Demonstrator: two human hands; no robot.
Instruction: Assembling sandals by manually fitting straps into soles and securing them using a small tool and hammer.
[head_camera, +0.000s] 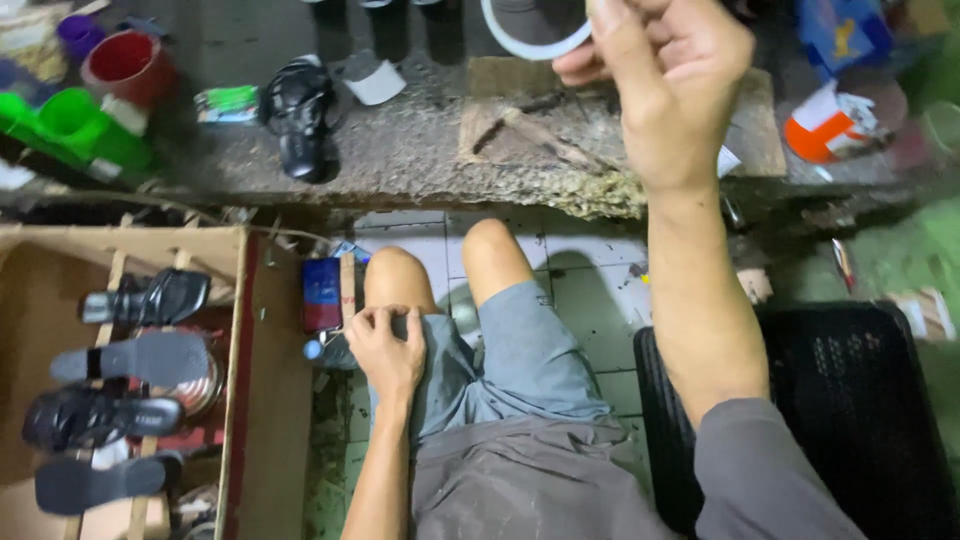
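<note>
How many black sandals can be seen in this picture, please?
5. One black sandal lies on the workbench. Four lie in the cardboard box at left: top sandal, second sandal, third sandal, bottom sandal. More may be hidden.

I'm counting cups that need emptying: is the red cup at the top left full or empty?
Empty, as far as shows: the red cup stands upright and its bare red inner wall is visible. Its very bottom is shaded.
</note>
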